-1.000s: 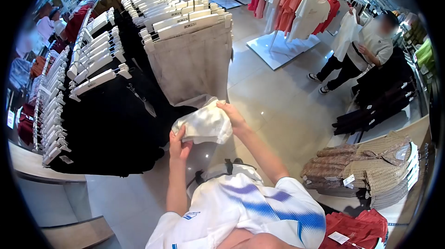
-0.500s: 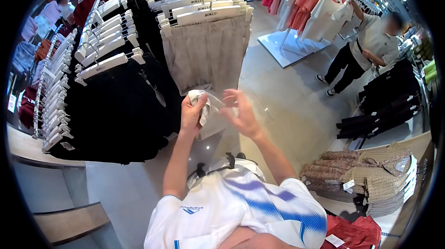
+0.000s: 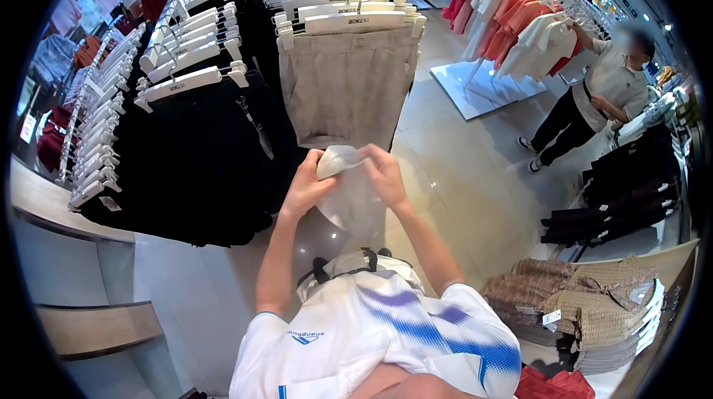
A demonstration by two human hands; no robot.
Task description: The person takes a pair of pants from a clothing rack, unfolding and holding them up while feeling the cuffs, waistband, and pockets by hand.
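Where the round dark border closes in, the pale shop floor (image 3: 453, 198) and its surroundings are cut off at every side. The black garments (image 3: 193, 169) on the left merge into one dark mass, so their separate edges cannot be made out. Beyond a gap of floor, a person (image 3: 598, 94) stands beside the short-sleeved shirts (image 3: 505, 35), with a raised arm partly lost among them. Beige trousers (image 3: 349, 87) hang from a white hanger (image 3: 359, 22) marked BOKES, their lower part running behind the two hands. At the bottom right, a red garment (image 3: 553, 384) shows only in part.

Thin pale cloth (image 3: 349, 198) is held between the hands, just in front of the trousers' lower end; whether it joins them is unclear. The left hand (image 3: 303, 185) closes its thumb and fingers around the cloth's left side, the fingertips hidden behind the fold. The right hand (image 3: 385, 178) pinches the upper right edge, its exact grip slightly blurred. The dangling tag (image 3: 256, 130) on the black garments is too small to read.
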